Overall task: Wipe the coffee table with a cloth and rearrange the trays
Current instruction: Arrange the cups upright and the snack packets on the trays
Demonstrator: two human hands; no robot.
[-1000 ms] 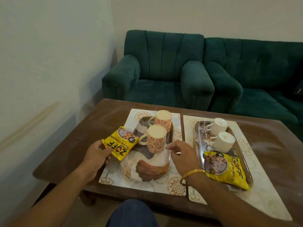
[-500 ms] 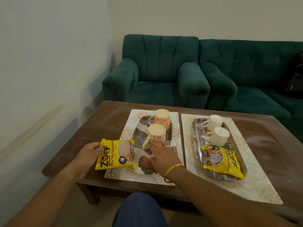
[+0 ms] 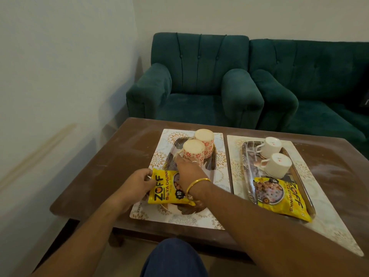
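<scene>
The left hand [image 3: 139,181] is closed in a pinch on the left edge of a yellow packet [image 3: 165,189], holding it flat over the near end of the left tray [image 3: 209,162]; whether the packet already rests on the tray cannot be told. The hold at the edge probably keeps the packet's face level and its printed side up for setting down. The right hand [image 3: 188,168] reaches across the packet to the near mug [image 3: 193,151], fingers curled against its base by the handle; a firm grasp cannot be confirmed. It appears to be steadying or nudging the mug to clear room for the packet. Both patterned mugs stand upside down, the far mug [image 3: 204,140] touching the near one. The left tray lies on a mat [image 3: 165,144]. On the right mat [image 3: 299,162], the right tray [image 3: 244,156] already carries two inverted white cups [image 3: 278,164] and a second packet [image 3: 283,198] at its near end, likely the pattern being copied. The table [image 3: 111,162] shows dusty streaks around the mats, so wiping may remain; no cloth is visible. Green sofas [image 3: 199,76] stand beyond.
</scene>
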